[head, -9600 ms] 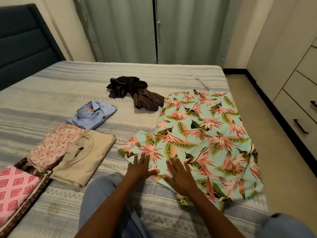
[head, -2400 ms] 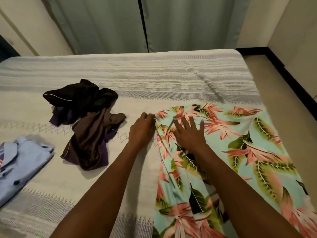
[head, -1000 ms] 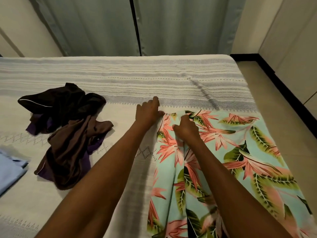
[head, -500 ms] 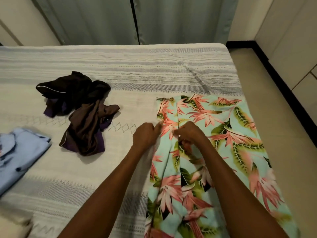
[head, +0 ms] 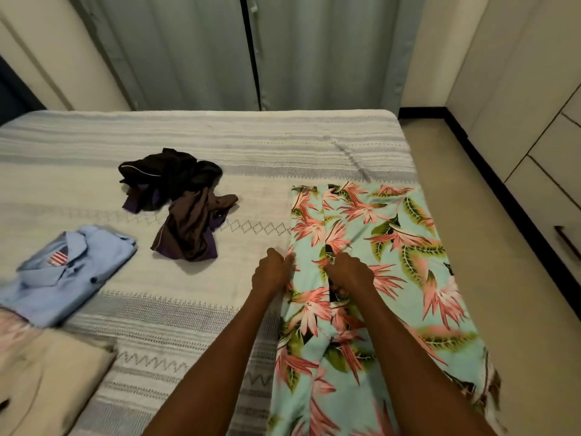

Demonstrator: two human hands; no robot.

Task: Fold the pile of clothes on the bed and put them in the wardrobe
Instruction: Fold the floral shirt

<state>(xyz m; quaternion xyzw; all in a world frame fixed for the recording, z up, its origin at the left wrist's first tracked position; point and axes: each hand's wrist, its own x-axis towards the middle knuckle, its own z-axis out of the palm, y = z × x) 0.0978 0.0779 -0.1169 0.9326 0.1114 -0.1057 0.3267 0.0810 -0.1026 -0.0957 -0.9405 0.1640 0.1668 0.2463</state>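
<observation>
Two hands on one floral garment [head: 393, 247]: left hand [head: 272, 272] w/ fingers curled, pinching its left edge; right hand [head: 349, 272] curled too, gripping a folded-over strip just right of that. So both grips are clamped on the floral cloth, close together, a narrow band of fabric between them. Garment lies flat on the bed [head: 220, 146], long axis running away from the grip toward the far bed edge and back toward the person; far end stops short of the grey-striped band. Its right side runs along the bed's right edge, floor [head: 471, 215] beyond. Other clothes, counted: one dark crumpled heap [head: 179, 199] up-left of the grip, unfolded, can't tell if one item or two; one folded blue shirt [head: 66, 272] well left; one folded beige top [head: 47, 388] left and nearer, partly blurred; a pink scrap at the frame's left edge. Open bedspread between left hand and heap, and beyond the garment's far end. Wardrobe drawers [head: 550, 184] right of the floor strip.
</observation>
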